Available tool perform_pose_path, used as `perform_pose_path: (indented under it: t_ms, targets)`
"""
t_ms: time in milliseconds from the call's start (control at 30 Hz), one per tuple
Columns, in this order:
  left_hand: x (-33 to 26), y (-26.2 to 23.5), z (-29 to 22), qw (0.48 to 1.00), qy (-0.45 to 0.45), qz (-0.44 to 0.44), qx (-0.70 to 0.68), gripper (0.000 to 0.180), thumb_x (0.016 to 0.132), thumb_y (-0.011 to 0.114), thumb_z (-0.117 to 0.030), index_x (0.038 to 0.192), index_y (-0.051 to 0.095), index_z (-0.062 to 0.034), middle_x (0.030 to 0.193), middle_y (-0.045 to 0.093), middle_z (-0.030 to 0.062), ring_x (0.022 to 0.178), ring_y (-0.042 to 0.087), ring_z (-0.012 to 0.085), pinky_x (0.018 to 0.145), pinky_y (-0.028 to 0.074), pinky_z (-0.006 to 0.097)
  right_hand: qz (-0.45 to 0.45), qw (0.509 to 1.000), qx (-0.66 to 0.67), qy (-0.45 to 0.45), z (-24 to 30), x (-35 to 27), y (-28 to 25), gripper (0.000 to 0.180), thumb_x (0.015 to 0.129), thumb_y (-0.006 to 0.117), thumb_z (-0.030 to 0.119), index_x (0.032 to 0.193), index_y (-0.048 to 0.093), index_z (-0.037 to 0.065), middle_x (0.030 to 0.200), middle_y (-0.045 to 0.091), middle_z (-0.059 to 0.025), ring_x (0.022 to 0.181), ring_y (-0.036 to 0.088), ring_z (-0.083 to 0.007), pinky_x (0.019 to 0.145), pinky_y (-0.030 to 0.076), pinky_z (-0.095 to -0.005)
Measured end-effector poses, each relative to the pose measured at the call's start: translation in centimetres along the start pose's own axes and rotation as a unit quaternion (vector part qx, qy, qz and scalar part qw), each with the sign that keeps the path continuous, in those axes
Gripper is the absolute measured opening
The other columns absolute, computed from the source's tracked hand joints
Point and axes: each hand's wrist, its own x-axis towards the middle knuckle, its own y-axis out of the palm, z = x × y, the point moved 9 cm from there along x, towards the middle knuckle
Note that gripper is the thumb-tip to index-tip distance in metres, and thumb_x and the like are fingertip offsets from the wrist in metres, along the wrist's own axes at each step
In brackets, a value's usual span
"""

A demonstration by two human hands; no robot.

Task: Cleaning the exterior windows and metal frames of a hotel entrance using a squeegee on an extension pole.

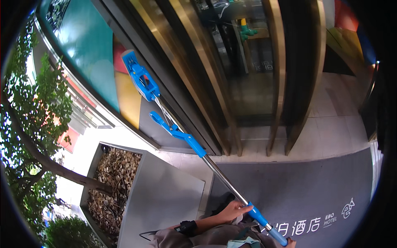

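Pale tiles (182, 163) lie ahead of both hands; a grey mat (326, 186) spreads to their right. The pole (225, 179) slants from far ahead-left of the left hand (233, 211) down to the right hand (290, 244): blue head (133, 68), silver tube, blue grip (257, 214). The left hand holds that grip, thumb against it; the right, partly cut off, is closed round the lower end. Left of the left hand are a tree (78, 177) and its grey planter (161, 198), standing close by; ahead, a slatted glass door (248, 95) behind the pole.
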Motion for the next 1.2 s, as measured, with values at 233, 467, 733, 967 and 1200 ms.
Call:
perform_pose_path:
  t_ms: [233, 467, 733, 967, 1200]
  targets:
    - [3.3, -10.2, 0.4, 0.951, 0.111, -0.255, -0.138, 0.026, 0.081, 0.052, -0.029, 0.083, 0.049, -0.0041, 0.069, 0.058, 0.0098, 0.052, 0.052, 0.0104, 0.043, 0.041, 0.024, -0.002, 0.993, 0.121, -0.014, 3.7, 2.2, 8.1, 0.023, 0.054, 0.066, 0.020, 0.070, 0.058, 0.006, 0.065, 0.058, -0.0143, 0.062, 0.056, -0.0328, 0.058, 0.044, -0.0381]
    - [2.1, -4.8, 13.8, 0.913, -0.262, -0.053, -0.309, 0.024, 0.078, 0.056, -0.029, 0.072, 0.047, -0.0080, 0.073, 0.061, 0.0103, 0.055, 0.056, 0.0128, 0.035, 0.037, 0.023, 0.133, 0.964, 0.116, 0.197, 2.5, -8.7, 5.9, 0.031, 0.051, 0.063, 0.029, 0.072, 0.060, 0.006, 0.066, 0.059, -0.0150, 0.066, 0.057, -0.0313, 0.062, 0.046, -0.0348]
    - [4.0, 3.5, 17.9, 0.829, -0.451, -0.012, -0.330, 0.012, 0.074, 0.050, -0.026, 0.076, 0.052, -0.0144, 0.073, 0.062, 0.0017, 0.041, 0.044, 0.0108, 0.030, 0.029, 0.021, -0.020, 0.961, -0.161, 0.225, 5.3, -13.7, -13.3, 0.018, 0.045, 0.062, 0.014, 0.059, 0.053, 0.008, 0.057, 0.055, -0.0098, 0.053, 0.053, -0.0291, 0.052, 0.041, -0.0350]
    - [5.7, 11.2, 14.4, 0.813, -0.492, 0.130, -0.283, 0.028, 0.081, 0.041, -0.035, 0.071, 0.059, -0.0148, 0.058, 0.056, -0.0051, 0.033, 0.037, 0.0062, 0.029, 0.020, 0.014, -0.177, 0.950, -0.196, 0.164, 15.9, -13.2, -29.7, 0.029, 0.052, 0.065, 0.023, 0.064, 0.047, 0.003, 0.062, 0.048, -0.0103, 0.060, 0.047, -0.0289, 0.057, 0.037, -0.0368]
    - [9.6, 12.5, 10.9, 0.820, -0.423, 0.147, -0.356, 0.013, 0.072, 0.050, -0.027, 0.070, 0.054, -0.0148, 0.063, 0.057, -0.0050, 0.040, 0.044, 0.0065, 0.031, 0.026, 0.017, -0.351, 0.909, -0.222, 0.036, 22.1, -15.8, -35.9, 0.035, 0.079, 0.051, 0.033, 0.076, 0.044, -0.001, 0.072, 0.049, -0.0140, 0.065, 0.047, -0.0253, 0.061, 0.038, -0.0343]
